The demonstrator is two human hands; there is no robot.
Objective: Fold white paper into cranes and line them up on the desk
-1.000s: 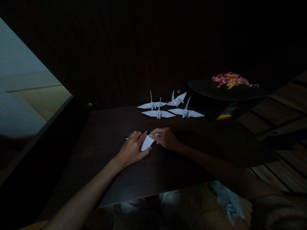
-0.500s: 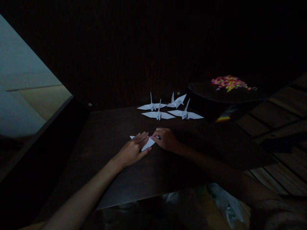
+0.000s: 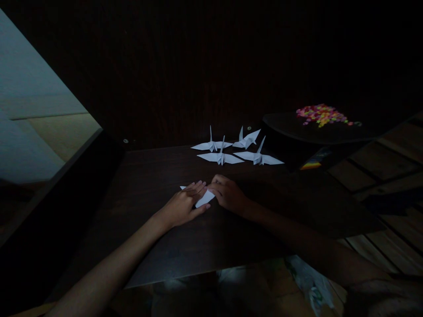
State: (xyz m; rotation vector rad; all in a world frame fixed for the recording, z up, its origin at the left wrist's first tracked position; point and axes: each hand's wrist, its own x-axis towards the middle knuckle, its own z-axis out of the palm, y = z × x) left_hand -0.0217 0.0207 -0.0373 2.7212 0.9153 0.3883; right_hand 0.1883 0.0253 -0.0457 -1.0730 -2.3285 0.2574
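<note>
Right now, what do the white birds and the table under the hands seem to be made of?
The four white cranes look like thin matte paper: sharp creases, flat pointed wings. The folded white sheet under the left hand and right hand looks the same. The table seems dark wood or veneer with a faint sheen; the dim light hides the grain.

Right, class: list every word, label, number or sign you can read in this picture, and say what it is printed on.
None can be read.
The white paper under the left hand and right hand looks blank.
The four paper cranes show no print.
The rainbow-striped item at the table edge is too dark and small to tell whether it bears text.
The heap of coloured bits shows no lettering.
</note>
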